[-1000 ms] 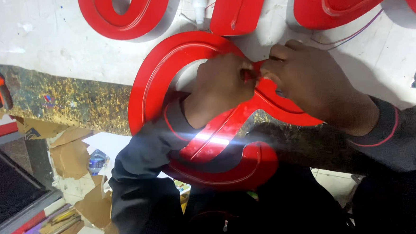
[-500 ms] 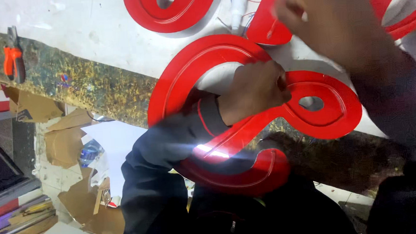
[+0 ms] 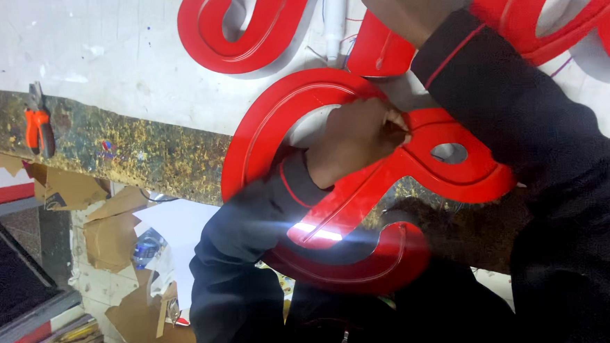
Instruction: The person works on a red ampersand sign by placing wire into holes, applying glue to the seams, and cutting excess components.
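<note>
Sign letter (image 3: 361, 189) on bench edge (image 3: 144, 152), pliers (image 3: 38, 126) far left, more letters (image 3: 256, 28) behind.

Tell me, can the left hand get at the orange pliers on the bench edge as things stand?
Probably yes. The left hand rests on the big red letter, while the orange pliers lie in the open at the far left of the bench. Nothing stands between them, but it is a long sideways stretch.

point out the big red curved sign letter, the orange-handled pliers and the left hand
big red curved sign letter (image 3: 261, 135), head view, upper left curve
orange-handled pliers (image 3: 38, 130), head view, handles
left hand (image 3: 352, 141), head view, back of hand
</note>
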